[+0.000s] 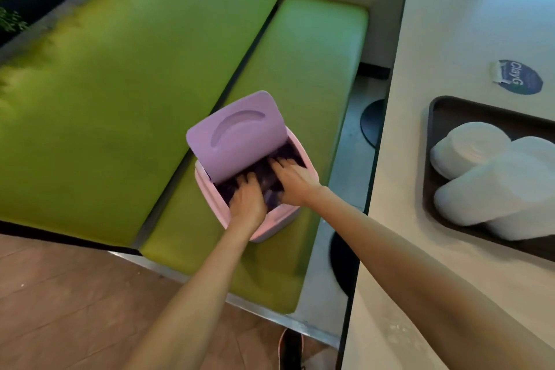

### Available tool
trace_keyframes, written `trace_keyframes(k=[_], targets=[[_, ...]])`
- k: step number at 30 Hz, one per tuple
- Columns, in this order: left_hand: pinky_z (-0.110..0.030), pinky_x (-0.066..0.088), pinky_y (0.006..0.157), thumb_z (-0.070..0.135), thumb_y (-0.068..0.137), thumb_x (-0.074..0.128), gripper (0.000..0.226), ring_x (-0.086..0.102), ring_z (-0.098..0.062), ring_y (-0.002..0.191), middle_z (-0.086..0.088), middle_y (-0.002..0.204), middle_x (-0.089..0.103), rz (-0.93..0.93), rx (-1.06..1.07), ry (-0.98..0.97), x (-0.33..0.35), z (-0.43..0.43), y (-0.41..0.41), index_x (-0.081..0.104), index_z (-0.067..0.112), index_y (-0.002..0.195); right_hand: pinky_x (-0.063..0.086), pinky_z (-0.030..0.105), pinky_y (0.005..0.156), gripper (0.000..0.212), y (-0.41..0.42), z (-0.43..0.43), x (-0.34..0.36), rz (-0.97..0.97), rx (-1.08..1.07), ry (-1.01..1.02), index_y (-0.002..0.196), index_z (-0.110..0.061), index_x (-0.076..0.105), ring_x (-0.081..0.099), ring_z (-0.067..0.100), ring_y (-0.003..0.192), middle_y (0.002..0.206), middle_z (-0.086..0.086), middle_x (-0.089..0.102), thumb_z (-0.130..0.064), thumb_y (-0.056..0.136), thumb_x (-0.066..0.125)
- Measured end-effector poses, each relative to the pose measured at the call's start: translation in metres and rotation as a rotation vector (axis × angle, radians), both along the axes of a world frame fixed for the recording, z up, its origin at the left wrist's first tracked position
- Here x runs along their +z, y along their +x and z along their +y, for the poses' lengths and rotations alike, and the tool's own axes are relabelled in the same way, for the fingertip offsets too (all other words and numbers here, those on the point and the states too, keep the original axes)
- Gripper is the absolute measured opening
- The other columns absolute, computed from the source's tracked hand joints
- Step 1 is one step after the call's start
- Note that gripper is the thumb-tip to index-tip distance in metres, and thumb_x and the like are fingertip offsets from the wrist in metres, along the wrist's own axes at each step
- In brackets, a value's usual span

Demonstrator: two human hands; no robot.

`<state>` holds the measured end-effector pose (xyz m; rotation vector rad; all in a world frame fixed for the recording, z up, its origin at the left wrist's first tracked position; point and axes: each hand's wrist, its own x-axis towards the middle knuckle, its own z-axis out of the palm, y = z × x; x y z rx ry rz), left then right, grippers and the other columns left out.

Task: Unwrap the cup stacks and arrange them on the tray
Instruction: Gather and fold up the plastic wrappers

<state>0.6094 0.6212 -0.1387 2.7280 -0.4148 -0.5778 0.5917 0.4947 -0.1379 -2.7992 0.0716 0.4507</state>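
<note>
A pink bin (270, 227) with a tilted lilac swing lid (237, 135) stands on the green bench seat. Both my hands reach into its dark-lined opening. My left hand (247, 200) lies palm down with fingers spread on the dark contents. My right hand (289, 179) is beside it, fingers stretched forward under the lid; a bit of clear wrap shows between the hands. On the counter at the right, a dark tray (435, 111) holds white cup stacks (492, 186) lying on their sides.
The green bench (120, 84) fills the left and centre. A pale counter (450, 24) runs down the right side, with a round blue sticker (519, 76) behind the tray. Black table bases (374, 122) stand on the floor between bench and counter. Wooden floor lies at lower left.
</note>
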Motion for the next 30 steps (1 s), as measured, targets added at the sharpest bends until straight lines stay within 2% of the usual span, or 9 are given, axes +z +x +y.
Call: trace_keyframes(k=[2, 4, 7, 10, 13, 19, 22, 24, 30], targets=[[-0.044, 0.042, 0.087, 0.016, 0.091, 0.057, 0.058, 0.051, -0.042, 0.116, -0.023, 0.139, 0.035, 0.054, 0.007, 0.028, -0.002, 0.000, 0.002, 0.027, 0.003, 0.139, 0.038, 0.040, 0.105, 0.072, -0.004, 0.005, 0.002, -0.054, -0.052, 0.038, 0.149, -0.006, 0.025, 0.035, 0.030, 0.134, 0.148, 0.013, 0.038, -0.007, 0.085, 0.057], [-0.044, 0.041, 0.092, 0.015, 0.089, 0.059, 0.065, 0.049, -0.042, 0.119, -0.023, 0.141, 0.032, 0.083, -0.008, 0.044, -0.002, -0.001, 0.002, 0.023, 0.005, 0.142, 0.040, 0.041, 0.103, 0.063, -0.012, 0.009, 0.006, -0.131, -0.084, 0.106, 0.145, -0.006, 0.036, 0.039, 0.031, 0.131, 0.144, 0.013, 0.043, -0.002, 0.084, 0.051], [-0.044, 0.039, 0.094, 0.018, 0.092, 0.057, 0.057, 0.046, -0.041, 0.122, -0.022, 0.140, 0.034, 0.102, 0.014, 0.039, 0.004, -0.005, -0.003, 0.030, 0.006, 0.140, 0.040, 0.034, 0.099, 0.049, -0.032, 0.010, 0.013, -0.265, -0.110, 0.192, 0.135, -0.006, 0.051, 0.047, 0.029, 0.122, 0.134, 0.013, 0.053, -0.001, 0.086, 0.048], [-0.043, 0.040, 0.091, 0.017, 0.095, 0.052, 0.042, 0.048, -0.039, 0.119, -0.019, 0.136, 0.041, 0.053, 0.024, -0.038, 0.022, -0.016, -0.024, 0.040, 0.006, 0.133, 0.047, 0.035, 0.086, 0.035, -0.062, -0.002, 0.027, -0.397, -0.180, 0.260, 0.122, -0.007, 0.063, 0.054, 0.026, 0.110, 0.119, 0.010, 0.060, -0.003, 0.089, 0.050], [-0.043, 0.040, 0.093, 0.023, 0.095, 0.052, 0.046, 0.047, -0.035, 0.122, -0.015, 0.139, 0.041, -0.027, 0.015, -0.189, 0.045, -0.030, -0.050, 0.040, 0.008, 0.137, 0.047, 0.032, 0.076, 0.028, -0.096, -0.022, 0.040, -0.443, -0.221, 0.282, 0.114, -0.007, 0.067, 0.060, 0.026, 0.095, 0.106, 0.011, 0.064, -0.004, 0.090, 0.053], [-0.035, 0.043, 0.096, 0.008, 0.091, 0.057, 0.044, 0.055, -0.025, 0.110, -0.011, 0.130, 0.052, -0.072, -0.160, -0.507, 0.076, -0.075, -0.113, 0.046, 0.008, 0.134, 0.051, 0.039, 0.068, 0.023, -0.189, -0.080, 0.052, -0.408, -0.381, 0.287, 0.098, -0.008, 0.071, 0.063, 0.030, 0.074, 0.087, 0.010, 0.069, -0.004, 0.084, 0.053], [-0.028, 0.047, 0.083, 0.006, 0.089, 0.059, 0.046, 0.057, -0.016, 0.091, -0.009, 0.117, 0.057, -0.044, -0.267, -0.567, 0.081, -0.101, -0.150, 0.047, 0.009, 0.133, 0.042, 0.028, 0.066, 0.023, -0.239, -0.107, 0.060, -0.356, -0.442, 0.230, 0.101, -0.009, 0.071, 0.064, 0.026, 0.080, 0.090, 0.009, 0.070, -0.005, 0.086, 0.054], [-0.030, 0.049, 0.079, 0.005, 0.088, 0.059, 0.045, 0.057, -0.016, 0.082, -0.006, 0.106, 0.060, -0.033, -0.323, -0.586, 0.082, -0.117, -0.174, 0.048, 0.010, 0.131, 0.036, 0.024, 0.068, 0.024, -0.268, -0.124, 0.066, -0.312, -0.453, 0.177, 0.104, -0.009, 0.070, 0.064, 0.024, 0.085, 0.096, 0.009, 0.070, -0.007, 0.088, 0.054], [-0.027, 0.045, 0.074, 0.005, 0.087, 0.059, 0.044, 0.059, -0.017, 0.077, 0.001, 0.091, 0.060, -0.006, -0.425, -0.591, 0.079, -0.151, -0.237, 0.048, 0.010, 0.130, 0.039, 0.027, 0.077, 0.025, -0.342, -0.171, 0.067, -0.177, -0.494, 0.064, 0.111, -0.013, 0.067, 0.061, 0.023, 0.098, 0.109, 0.004, 0.067, -0.014, 0.088, 0.057]])
